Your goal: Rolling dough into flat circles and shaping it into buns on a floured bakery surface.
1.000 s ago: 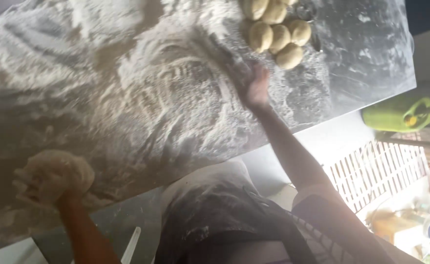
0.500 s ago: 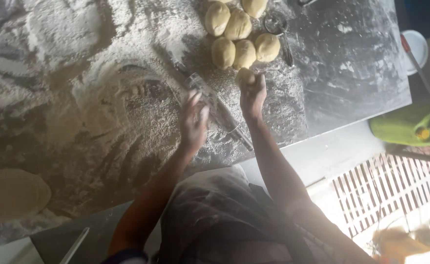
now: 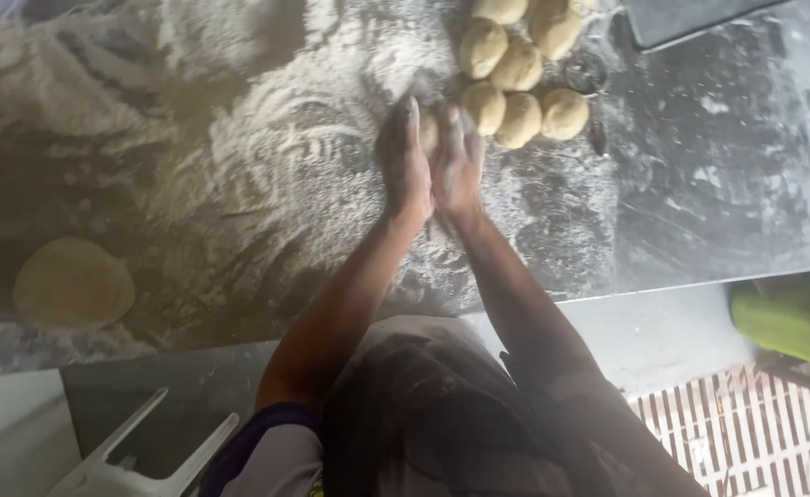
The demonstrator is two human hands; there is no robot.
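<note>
While the flour-dusted left hand and right hand press palm to palm at upper centre, a small pale dough ball sits squeezed between them, fingers straight and closed around it. More round dough balls cluster just beside, upper right, on the floury dark surface. A flattened dough disc lies far left.

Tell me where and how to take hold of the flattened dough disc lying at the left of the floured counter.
Probably best by its rim: the flattened dough disc lies flat and thin on the floured counter, so there is no side wall to pinch. Slide the fingers under the near edge, where the surface around it is open, and support it from below. Both hands are away, pressed around a dough piece.
</note>
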